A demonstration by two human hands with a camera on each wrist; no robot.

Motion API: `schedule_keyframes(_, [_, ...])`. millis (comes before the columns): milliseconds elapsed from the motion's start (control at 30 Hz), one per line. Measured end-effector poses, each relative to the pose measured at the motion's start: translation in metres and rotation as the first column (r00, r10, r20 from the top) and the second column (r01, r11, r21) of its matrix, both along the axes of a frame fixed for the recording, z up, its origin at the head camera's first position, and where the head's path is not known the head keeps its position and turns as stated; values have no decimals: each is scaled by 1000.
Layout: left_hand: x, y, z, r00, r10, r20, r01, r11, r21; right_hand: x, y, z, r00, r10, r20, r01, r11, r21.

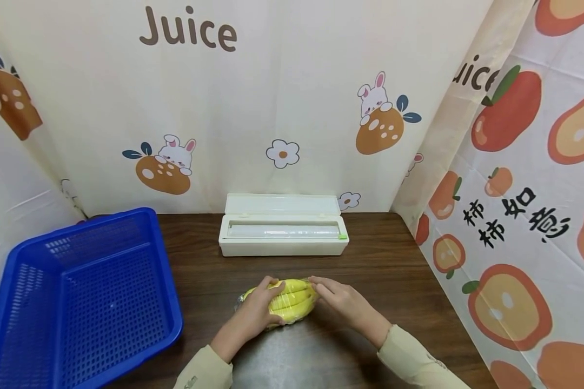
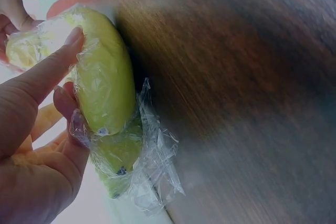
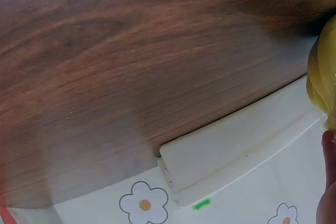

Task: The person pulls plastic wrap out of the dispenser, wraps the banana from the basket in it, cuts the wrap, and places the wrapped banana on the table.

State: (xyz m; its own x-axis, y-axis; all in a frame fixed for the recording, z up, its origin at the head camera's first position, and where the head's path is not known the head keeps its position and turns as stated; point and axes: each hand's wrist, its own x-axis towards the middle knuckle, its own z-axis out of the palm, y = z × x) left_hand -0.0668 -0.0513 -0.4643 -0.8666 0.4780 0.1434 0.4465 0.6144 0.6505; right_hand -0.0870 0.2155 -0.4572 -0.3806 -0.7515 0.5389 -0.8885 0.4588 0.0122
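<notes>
A bunch of yellow bananas point(image 1: 292, 300) wrapped in clear cling film lies across the two hands, low over the table. My left hand point(image 1: 259, 307) grips it from the left, fingers over the far side and thumb on the near side. In the left wrist view, loose crumpled film point(image 2: 156, 163) sticks out past the banana tips. My right hand point(image 1: 343, 302) holds the stem end at the right, its fingertips on the film there. The right thumb is hidden in the head view; the right wrist view catches only a finger point(image 3: 329, 156) at the stem end.
Behind the bananas stands a white cling film dispenser point(image 1: 284, 247), lid raised, with a roll inside and a green slider at its right. A blue plastic basket point(image 1: 167, 292) stands at the left. Printed curtains point(image 1: 282, 97) close off the back and sides of the dark wooden table point(image 1: 394, 259).
</notes>
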Motion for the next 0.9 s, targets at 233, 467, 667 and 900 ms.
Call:
schedule_keyframes(233, [3,-1,-1,1000,3,-26,-4,1000,-26,0,1,-2,1000,-16,-16,16,1000,-14])
schedule_keyframes(467, [8,-8,-4,998,-53,-44,52,999,-13,2,1,-1,999,-50,10,50,999,-19])
schedule_keyframes(667, [12,-20,1,980,-79,-181,80,997,-4,1,5,-5,989,-79,122,87,994,-61])
schedule_keyframes(900, [12,-14,-2,941,-128,-313,75,982,-175,2,4,-4,935,-116,336,154,984,-90])
